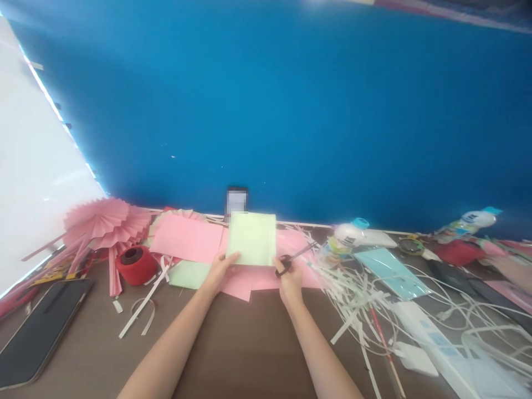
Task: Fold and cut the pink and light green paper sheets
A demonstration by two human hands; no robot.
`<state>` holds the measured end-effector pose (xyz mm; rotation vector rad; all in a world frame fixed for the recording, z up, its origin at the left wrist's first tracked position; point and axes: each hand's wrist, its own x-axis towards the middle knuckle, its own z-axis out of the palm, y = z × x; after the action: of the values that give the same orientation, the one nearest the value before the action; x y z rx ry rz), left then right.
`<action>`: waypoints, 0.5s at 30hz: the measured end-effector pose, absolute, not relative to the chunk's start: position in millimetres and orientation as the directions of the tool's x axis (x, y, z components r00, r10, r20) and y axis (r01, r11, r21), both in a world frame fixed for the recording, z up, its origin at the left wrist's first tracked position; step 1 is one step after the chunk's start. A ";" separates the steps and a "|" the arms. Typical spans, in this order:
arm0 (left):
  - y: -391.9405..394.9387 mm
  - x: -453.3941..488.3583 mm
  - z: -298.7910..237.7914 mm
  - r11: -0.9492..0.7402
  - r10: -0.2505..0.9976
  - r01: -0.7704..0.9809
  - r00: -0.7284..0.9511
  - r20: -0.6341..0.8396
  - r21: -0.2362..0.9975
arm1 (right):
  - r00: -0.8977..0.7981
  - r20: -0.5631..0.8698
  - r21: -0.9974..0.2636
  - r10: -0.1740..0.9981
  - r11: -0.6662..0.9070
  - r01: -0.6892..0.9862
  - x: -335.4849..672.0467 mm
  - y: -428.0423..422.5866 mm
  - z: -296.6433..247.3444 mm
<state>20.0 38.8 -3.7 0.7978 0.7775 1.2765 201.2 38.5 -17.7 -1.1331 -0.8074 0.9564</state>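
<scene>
A stack or sheet of light green paper [251, 238] is held up in front of me; I cannot tell how many layers it has. My left hand [221, 270] pinches its lower left corner between thumb and fingers. At the lower right corner, my right hand [290, 280] grips the paper's edge and also has black-handled scissors [286, 265] in it. The scissor blades point away to the upper right. Beneath and behind the green paper lie pink paper sheets [187, 238] and another green sheet [189, 274].
Pink pleated paper rosettes [102, 221], a red tape roll [136, 265] and a dark phone-like slab [44, 327] are on the left. White paper strips [353, 293], a glue bottle [343, 241], a light blue packet [393, 271] and a power strip [432, 332] crowd the right. A blue partition [291, 111] rises behind.
</scene>
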 end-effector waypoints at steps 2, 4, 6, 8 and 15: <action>38.7 21.5 -4.4 0.219 0.971 -0.516 0.201 -0.131 0.828 | 0.332 0.008 -0.957 0.943 0.104 -0.271 205.4 38.8 -21.0; 39.2 22.6 -6.7 0.219 0.973 -0.488 0.170 -0.154 0.845 | 0.255 -0.025 -0.949 0.967 0.057 -0.310 206.8 39.2 -22.4; 40.0 22.8 -9.7 0.163 0.986 -0.431 0.105 -0.130 0.887 | 0.217 -0.039 -0.954 0.975 0.028 -0.299 205.8 38.9 -21.3; 40.5 22.5 -12.4 0.073 0.997 -0.331 0.023 -0.070 0.941 | 0.246 -0.008 -0.979 0.969 0.042 -0.198 204.3 37.0 -18.3; 38.6 20.6 -16.0 -0.066 0.953 -0.108 -0.302 0.031 0.992 | 0.171 0.281 -0.782 0.944 0.122 0.612 213.5 23.8 -7.6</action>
<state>20.6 38.6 -16.0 0.9970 1.3137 1.5203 213.5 23.8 -7.6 -1.5811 -1.5328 0.4840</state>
